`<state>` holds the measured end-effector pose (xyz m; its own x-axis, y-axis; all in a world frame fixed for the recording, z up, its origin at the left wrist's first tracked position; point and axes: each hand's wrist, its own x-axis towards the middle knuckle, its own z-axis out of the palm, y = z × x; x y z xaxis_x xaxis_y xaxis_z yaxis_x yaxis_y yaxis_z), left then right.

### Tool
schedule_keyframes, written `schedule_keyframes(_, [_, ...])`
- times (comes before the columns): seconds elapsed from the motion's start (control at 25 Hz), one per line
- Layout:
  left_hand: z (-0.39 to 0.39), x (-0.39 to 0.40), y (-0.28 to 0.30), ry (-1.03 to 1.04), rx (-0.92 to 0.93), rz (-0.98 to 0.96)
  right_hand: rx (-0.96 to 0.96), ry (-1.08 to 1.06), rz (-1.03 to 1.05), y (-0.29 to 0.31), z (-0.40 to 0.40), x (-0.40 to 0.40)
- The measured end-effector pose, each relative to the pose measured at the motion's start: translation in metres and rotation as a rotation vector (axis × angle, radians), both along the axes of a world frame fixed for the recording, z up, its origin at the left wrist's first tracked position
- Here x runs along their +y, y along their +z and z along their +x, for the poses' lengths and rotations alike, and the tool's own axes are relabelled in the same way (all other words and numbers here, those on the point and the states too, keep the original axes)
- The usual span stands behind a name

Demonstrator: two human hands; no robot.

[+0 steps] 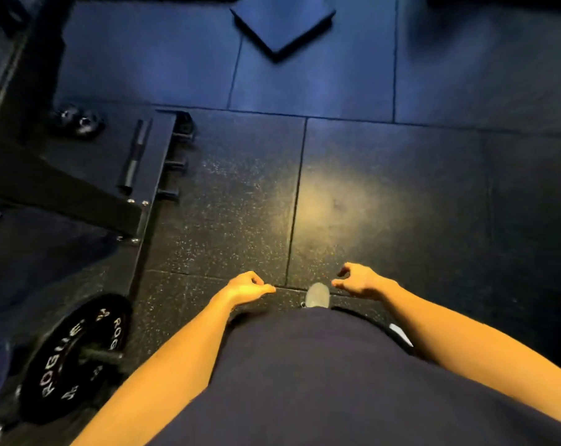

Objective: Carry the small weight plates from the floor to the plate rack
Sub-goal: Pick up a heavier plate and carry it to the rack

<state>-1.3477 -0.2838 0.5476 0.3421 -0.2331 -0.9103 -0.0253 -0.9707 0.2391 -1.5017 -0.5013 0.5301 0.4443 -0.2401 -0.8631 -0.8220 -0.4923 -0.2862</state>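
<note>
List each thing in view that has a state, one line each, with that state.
left hand: fingers loosely curled, holding nothing
right hand: fingers loosely curled, holding nothing
large black plate: on a bar sleeve, low left
square pad: flat on the floor, top centre
rack pegs: bare, no plates on them
grey shoe: on the floor between the hands

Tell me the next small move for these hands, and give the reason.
Probably step toward the two small plates lying on the floor by the rack base, upper left, and reach down. Both the left hand and right hand hang loosely curled and hold nothing.
</note>
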Motion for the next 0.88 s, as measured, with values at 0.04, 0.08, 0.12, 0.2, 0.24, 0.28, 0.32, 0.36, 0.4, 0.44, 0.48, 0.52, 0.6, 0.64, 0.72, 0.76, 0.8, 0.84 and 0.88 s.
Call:
schedule_keyframes(0.04, [0.006, -0.015, -0.001, -0.008, 0.0, 0.003, 0.024, -0.023, 0.016, -0.001, -0.002, -0.014])
schedule_keyframes(0.08, [0.014, -0.03, -0.002, 0.015, 0.006, 0.002, 0.039, -0.049, 0.024, -0.002, -0.001, -0.028])
schedule_keyframes(0.12, [0.025, -0.046, -0.002, 0.047, 0.008, -0.007, 0.041, -0.075, 0.025, -0.003, 0.007, -0.043])
schedule_keyframes(0.2, [0.057, -0.079, -0.003, 0.105, -0.004, -0.027, 0.015, -0.117, 0.017, -0.004, 0.034, -0.075])
schedule_keyframes(0.24, [0.074, -0.095, -0.005, 0.103, -0.014, -0.034, -0.003, -0.13, 0.013, -0.003, 0.051, -0.089])
schedule_keyframes(0.28, [0.093, -0.112, -0.008, 0.084, -0.022, -0.038, -0.018, -0.138, 0.013, -0.005, 0.071, -0.106])
schedule_keyframes(0.32, [0.113, -0.129, -0.012, 0.07, -0.025, -0.042, -0.034, -0.15, 0.012, -0.006, 0.093, -0.122])
schedule_keyframes(0.36, [0.134, -0.147, -0.016, 0.06, -0.018, -0.052, -0.049, -0.166, 0.014, -0.008, 0.118, -0.14])
schedule_keyframes(0.4, [0.156, -0.164, -0.021, 0.054, 0.0, -0.053, -0.059, -0.174, 0.018, -0.01, 0.145, -0.159])
schedule_keyframes(0.44, [0.181, -0.18, -0.026, 0.043, 0.012, -0.051, -0.063, -0.163, 0.018, -0.011, 0.173, -0.179])
schedule_keyframes(0.48, [0.21, -0.196, -0.031, 0.031, 0.015, -0.055, -0.067, -0.15, 0.014, -0.011, 0.204, -0.201])
schedule_keyframes(0.52, [0.239, -0.211, -0.032, 0.022, 0.01, -0.06, -0.08, -0.149, 0.004, -0.008, 0.232, -0.222])
schedule_keyframes(0.6, [0.299, -0.242, -0.025, 0.024, 0.007, -0.071, -0.131, -0.174, -0.032, 0.001, 0.287, -0.263])
schedule_keyframes(0.64, [0.33, -0.26, -0.02, 0.049, -0.006, -0.087, -0.16, -0.185, -0.057, 0.008, 0.317, -0.285])
schedule_keyframes(0.72, [0.387, -0.291, -0.008, 0.102, -0.043, -0.115, -0.196, -0.204, -0.086, 0.021, 0.37, -0.323])
schedule_keyframes(0.76, [0.413, -0.307, -0.002, 0.111, -0.049, -0.128, -0.201, -0.198, -0.086, 0.023, 0.397, -0.338])
schedule_keyframes(0.8, [0.436, -0.322, -0.001, 0.125, -0.055, -0.145, -0.196, -0.183, -0.076, 0.023, 0.423, -0.351])
schedule_keyframes(0.84, [0.457, -0.334, -0.003, 0.15, -0.064, -0.159, -0.19, -0.164, -0.068, 0.02, 0.449, -0.363])
schedule_keyframes(0.88, [0.474, -0.343, -0.006, 0.173, -0.059, -0.163, -0.179, -0.144, -0.063, 0.018, 0.473, -0.373])
